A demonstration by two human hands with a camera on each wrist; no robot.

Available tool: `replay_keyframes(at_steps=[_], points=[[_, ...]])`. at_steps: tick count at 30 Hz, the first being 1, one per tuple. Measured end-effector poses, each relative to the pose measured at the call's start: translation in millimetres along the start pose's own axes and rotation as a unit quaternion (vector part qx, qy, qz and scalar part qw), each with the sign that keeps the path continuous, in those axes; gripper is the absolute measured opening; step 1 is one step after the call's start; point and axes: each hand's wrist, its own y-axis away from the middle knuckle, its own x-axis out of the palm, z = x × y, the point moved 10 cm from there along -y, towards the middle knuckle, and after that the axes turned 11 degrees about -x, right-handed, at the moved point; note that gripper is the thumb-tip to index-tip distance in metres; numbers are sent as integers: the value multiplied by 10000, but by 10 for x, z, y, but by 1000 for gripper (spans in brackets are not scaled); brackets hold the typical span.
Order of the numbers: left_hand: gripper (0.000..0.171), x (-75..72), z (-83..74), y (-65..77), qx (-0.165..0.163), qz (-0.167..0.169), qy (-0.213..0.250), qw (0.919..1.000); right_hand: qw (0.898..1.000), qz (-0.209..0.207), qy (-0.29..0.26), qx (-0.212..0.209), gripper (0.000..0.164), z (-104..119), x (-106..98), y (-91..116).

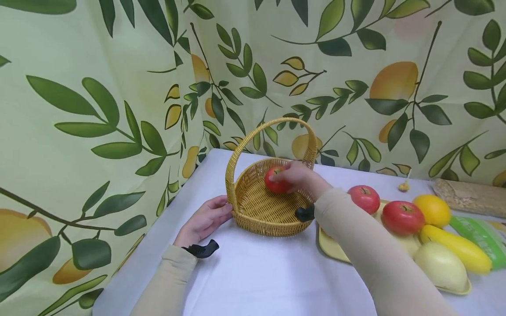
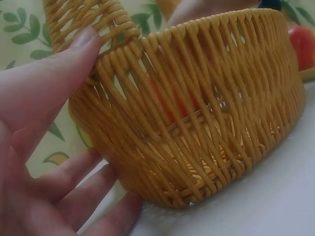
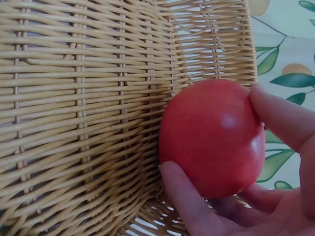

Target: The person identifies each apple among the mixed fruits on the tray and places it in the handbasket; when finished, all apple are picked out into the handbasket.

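My right hand [image 1: 297, 175] holds a red apple [image 1: 273, 184] inside a wicker basket [image 1: 258, 210], near its back right wall. In the right wrist view, the thumb and fingers curl round the apple [image 3: 211, 132], which lies close to the woven surface. At the basket's left side is my left hand [image 1: 207, 217]. The left wrist view shows its thumb [image 2: 64, 69] at the foot of the tall handle, with the other fingers loosely extended against the outer wall. Through the weave there, the apple shows only in patches.
Right of the basket, a yellow tray [image 1: 334, 248] bears more red apples [image 1: 403, 218], an orange [image 1: 432, 210], a long yellow fruit [image 1: 454, 248] and a pale round fruit [image 1: 440, 267]. A green packet [image 1: 480, 237] lies beyond. Leaf-patterned cloth [image 1: 348, 127] hangs behind and left.
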Motion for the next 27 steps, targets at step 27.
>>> replay_keyframes(at_steps=[27], points=[[27,7,-11,-1,28,29,-16,10000,9881,22,1375,-696,70,294,-54,71]])
